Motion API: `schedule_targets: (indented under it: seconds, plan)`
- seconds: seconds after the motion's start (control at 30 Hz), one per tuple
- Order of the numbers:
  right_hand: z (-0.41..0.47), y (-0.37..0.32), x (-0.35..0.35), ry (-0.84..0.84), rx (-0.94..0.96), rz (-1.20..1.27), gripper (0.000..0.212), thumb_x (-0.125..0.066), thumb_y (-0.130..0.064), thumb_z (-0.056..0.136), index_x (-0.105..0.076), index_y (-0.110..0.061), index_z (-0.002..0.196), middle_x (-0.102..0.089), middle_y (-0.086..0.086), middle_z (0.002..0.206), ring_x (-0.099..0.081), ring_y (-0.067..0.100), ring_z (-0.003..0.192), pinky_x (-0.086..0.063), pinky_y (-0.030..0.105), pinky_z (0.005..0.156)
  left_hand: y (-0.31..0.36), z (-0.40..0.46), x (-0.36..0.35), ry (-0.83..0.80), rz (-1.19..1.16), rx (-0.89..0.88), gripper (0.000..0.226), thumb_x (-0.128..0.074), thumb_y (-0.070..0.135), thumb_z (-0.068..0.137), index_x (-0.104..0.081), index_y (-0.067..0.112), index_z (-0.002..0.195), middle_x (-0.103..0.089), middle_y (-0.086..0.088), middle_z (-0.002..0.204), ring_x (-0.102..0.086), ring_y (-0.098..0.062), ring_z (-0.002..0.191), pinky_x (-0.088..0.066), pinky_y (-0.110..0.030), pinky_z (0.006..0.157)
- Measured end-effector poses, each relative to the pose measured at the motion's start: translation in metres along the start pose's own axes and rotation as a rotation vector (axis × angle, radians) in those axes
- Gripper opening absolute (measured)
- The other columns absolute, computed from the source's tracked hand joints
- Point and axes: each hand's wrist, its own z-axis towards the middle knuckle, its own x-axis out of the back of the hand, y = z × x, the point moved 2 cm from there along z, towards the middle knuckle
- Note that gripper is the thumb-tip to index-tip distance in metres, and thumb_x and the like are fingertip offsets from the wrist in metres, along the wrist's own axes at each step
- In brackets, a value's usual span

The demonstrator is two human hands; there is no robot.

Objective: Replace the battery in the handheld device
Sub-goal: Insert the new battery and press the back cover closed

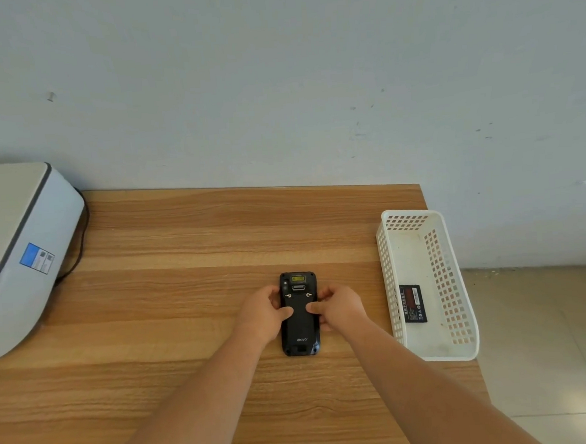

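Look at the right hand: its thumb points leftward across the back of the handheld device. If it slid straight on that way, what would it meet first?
Most likely the left hand's thumb: the right hand's thumb tip faces it across a narrow gap on the handheld device's back cover.

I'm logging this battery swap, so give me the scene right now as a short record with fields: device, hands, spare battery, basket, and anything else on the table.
device: black handheld device, face down on the wooden table, back cover on
left hand: left hand grips the device's left edge, thumb on the back cover
right hand: right hand grips the right edge, thumb on the back cover
battery: black battery lies flat in the basket, untouched
basket: white perforated basket at the table's right edge
other: grey machine at far left
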Motion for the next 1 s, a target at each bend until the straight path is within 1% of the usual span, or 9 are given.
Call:
schedule_targets:
  seconds: [0.07,0.2,0.27,0.4,0.5,0.57,0.73,0.83,1.0]
  plan:
    - [-0.003,0.001,0.000,-0.006,0.006,0.005,0.022,-0.076,-0.014,0.082,-0.057,-0.016,0.093,-0.068,0.005,0.093,-0.069,0.021,0.083,-0.062,0.038,0.071,0.000,-0.002,0.001,0.015,0.041,-0.015,0.052,-0.072,0.020,0.086,-0.051,0.025,0.133,-0.061,0.003,0.092,-0.065,-0.019,0.084,-0.059,-0.042,0.077]
    - [-0.008,0.012,0.002,-0.042,-0.004,0.069,0.026,-0.077,-0.011,0.080,-0.058,-0.016,0.098,-0.068,0.005,0.092,-0.069,0.018,0.081,-0.061,0.035,0.072,-0.002,-0.011,0.002,-0.073,-0.064,0.023,0.066,-0.070,0.018,0.088,-0.038,0.028,0.146,-0.060,-0.002,0.110,-0.066,-0.021,0.092,-0.058,-0.029,0.056]
    - [-0.010,0.017,0.001,-0.065,-0.016,0.063,0.031,-0.078,-0.007,0.078,-0.059,-0.014,0.101,-0.069,0.007,0.095,-0.070,0.021,0.083,-0.061,0.037,0.074,-0.005,-0.015,0.001,-0.117,-0.081,0.026,0.075,-0.074,0.015,0.085,-0.035,0.028,0.147,-0.058,0.003,0.104,-0.065,-0.019,0.089,-0.054,-0.024,0.052]
    - [-0.010,0.019,-0.001,-0.066,-0.001,0.016,0.032,-0.078,-0.005,0.077,-0.060,-0.012,0.102,-0.068,0.007,0.093,-0.070,0.023,0.086,-0.061,0.039,0.075,-0.007,-0.019,-0.002,-0.053,0.062,-0.072,0.064,-0.076,0.014,0.082,-0.048,0.023,0.140,-0.058,0.008,0.088,-0.061,-0.013,0.082,-0.053,-0.031,0.071]
    - [-0.009,0.018,-0.001,-0.070,0.021,-0.047,0.029,-0.077,-0.008,0.079,-0.059,-0.013,0.101,-0.069,0.006,0.091,-0.070,0.022,0.083,-0.061,0.041,0.076,-0.004,-0.024,-0.002,0.001,0.170,-0.117,0.051,-0.074,0.020,0.084,-0.056,0.023,0.131,-0.056,0.011,0.080,-0.054,-0.007,0.073,-0.045,-0.027,0.072]
    - [-0.012,0.019,0.000,-0.065,0.037,-0.077,0.028,-0.076,-0.011,0.080,-0.059,-0.015,0.103,-0.067,0.003,0.088,-0.070,0.020,0.080,-0.061,0.040,0.076,-0.005,-0.027,-0.002,-0.004,0.132,-0.093,0.052,-0.074,0.021,0.084,-0.055,0.022,0.132,-0.056,0.011,0.082,-0.057,-0.011,0.077,-0.049,-0.030,0.072]
    - [-0.022,0.031,-0.003,-0.128,0.037,-0.071,0.050,-0.080,-0.007,0.076,-0.053,-0.019,0.116,-0.059,-0.001,0.088,-0.066,0.016,0.077,-0.061,0.033,0.069,-0.016,-0.035,-0.004,-0.118,-0.049,-0.012,0.076,-0.078,0.015,0.081,-0.039,0.029,0.145,-0.057,0.005,0.099,-0.064,-0.017,0.086,-0.051,-0.023,0.051]
    - [-0.020,0.034,-0.004,-0.129,0.066,-0.099,0.054,-0.081,-0.004,0.073,-0.053,-0.017,0.117,-0.058,-0.001,0.084,-0.067,0.019,0.078,-0.061,0.042,0.075,-0.021,-0.037,-0.007,-0.091,-0.034,-0.052,0.082,-0.080,0.012,0.077,-0.039,0.030,0.146,-0.059,0.002,0.100,-0.063,-0.017,0.087,-0.057,-0.030,0.063]
    - [-0.021,0.036,-0.004,-0.135,0.090,-0.112,0.049,-0.080,-0.004,0.075,-0.055,-0.018,0.114,-0.058,0.000,0.083,-0.067,0.017,0.076,-0.062,0.038,0.071,-0.022,-0.037,-0.009,-0.052,-0.003,-0.070,0.082,-0.080,0.014,0.077,-0.038,0.027,0.146,-0.059,0.007,0.095,-0.059,-0.010,0.086,-0.055,-0.032,0.078]
